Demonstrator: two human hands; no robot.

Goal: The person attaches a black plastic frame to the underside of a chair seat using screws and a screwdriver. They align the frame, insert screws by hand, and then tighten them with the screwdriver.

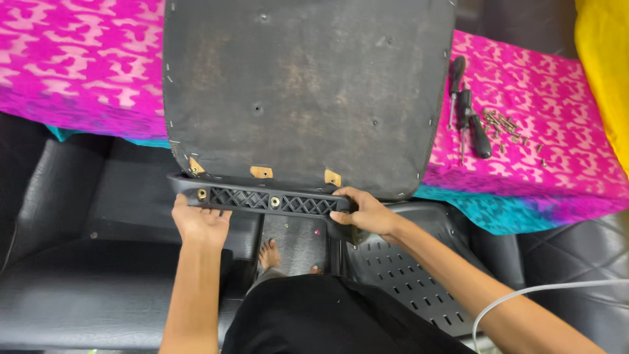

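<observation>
A black plastic bracket bar (262,198) with a lattice pattern and brass inserts lies against the near edge of an upturned chair seat base (301,92), whose dark fabric underside is stapled around the rim. My left hand (200,219) grips the bar's left end from below. My right hand (360,213) holds the bar's right end, fingers curled over its top. Three small wooden patches show along the seat's near edge just above the bar.
The seat rests on a pink patterned cloth (544,131). Two black-handled screwdrivers (468,111) and several loose screws (508,124) lie on it to the right. A perforated black chair part (406,275) sits below right, black cushions (78,262) at left, a white cable (524,295) and my bare foot (268,252).
</observation>
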